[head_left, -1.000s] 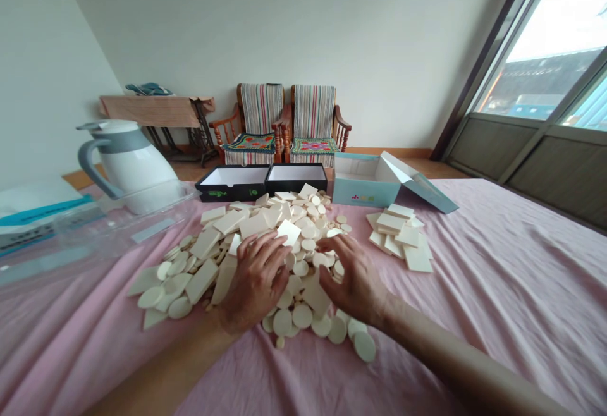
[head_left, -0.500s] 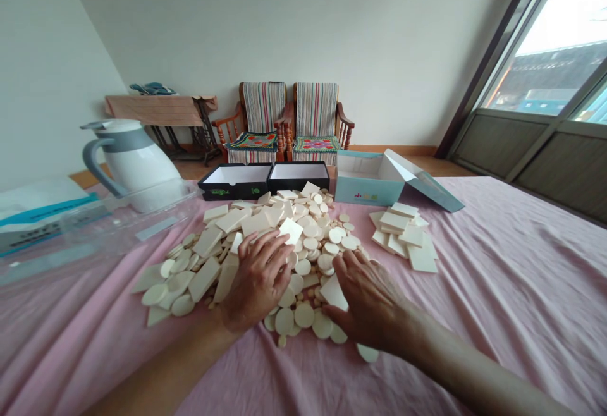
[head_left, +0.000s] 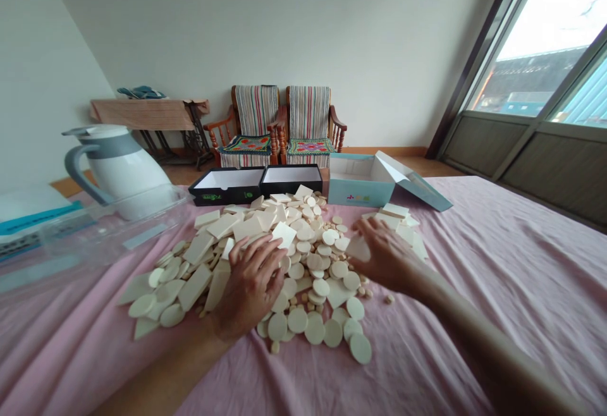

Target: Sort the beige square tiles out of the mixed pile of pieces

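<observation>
A wide heap of pale, wood-like pieces, made up of round discs (head_left: 297,320) and flat rectangular tiles (head_left: 195,287), lies in front of me. My left hand (head_left: 253,277) rests palm down on the middle of the heap, fingers apart, beside a bright square tile (head_left: 284,234). Over the heap's right edge, my right hand (head_left: 386,251) grips a flat pale tile (head_left: 359,248) between thumb and fingers. Just beyond that hand lies a separate small stack of rectangular tiles (head_left: 394,211), partly hidden by it.
Two black open boxes (head_left: 227,196) and a light blue box (head_left: 361,191) with its lid leaning right stand behind the heap. At left are a white-grey jug (head_left: 126,169), a clear plastic tray (head_left: 109,229) and a blue-white package (head_left: 33,223). A pink cloth (head_left: 497,264) covers the table.
My right hand has moved from the heap's near right side, away and rightward, with a tile in it, toward the separate stack. My left hand stays on the heap. The view has shifted slightly.
</observation>
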A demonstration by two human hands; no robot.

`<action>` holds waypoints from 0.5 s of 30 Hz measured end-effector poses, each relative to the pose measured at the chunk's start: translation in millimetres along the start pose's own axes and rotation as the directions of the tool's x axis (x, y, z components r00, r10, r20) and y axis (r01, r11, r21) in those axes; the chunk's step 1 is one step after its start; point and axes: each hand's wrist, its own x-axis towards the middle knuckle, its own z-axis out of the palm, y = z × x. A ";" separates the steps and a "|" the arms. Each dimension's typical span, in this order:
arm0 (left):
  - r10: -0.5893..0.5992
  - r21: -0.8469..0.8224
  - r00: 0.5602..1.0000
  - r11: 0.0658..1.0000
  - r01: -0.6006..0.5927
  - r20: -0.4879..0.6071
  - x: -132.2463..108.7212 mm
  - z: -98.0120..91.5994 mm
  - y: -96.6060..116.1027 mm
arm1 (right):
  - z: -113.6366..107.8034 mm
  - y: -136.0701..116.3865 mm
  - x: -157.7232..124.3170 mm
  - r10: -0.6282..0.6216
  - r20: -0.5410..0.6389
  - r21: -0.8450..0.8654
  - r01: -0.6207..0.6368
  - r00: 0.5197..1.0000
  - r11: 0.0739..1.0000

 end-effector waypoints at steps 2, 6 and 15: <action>-0.003 0.000 1.000 1.000 0.003 -0.002 0.3 0.0 0.5 | -3.0 30.1 11.2 0.157 -0.123 -0.142 -0.174 0.980 0.974; -0.006 0.001 1.000 1.000 0.006 -0.005 0.6 -0.3 1.2 | -2.9 56.1 20.2 0.260 -0.239 -0.227 -0.314 0.936 0.922; 0.006 0.014 1.000 1.000 -0.006 -0.001 0.6 0.1 0.9 | -1.6 -27.5 -9.8 -0.331 0.289 0.263 0.258 0.898 0.930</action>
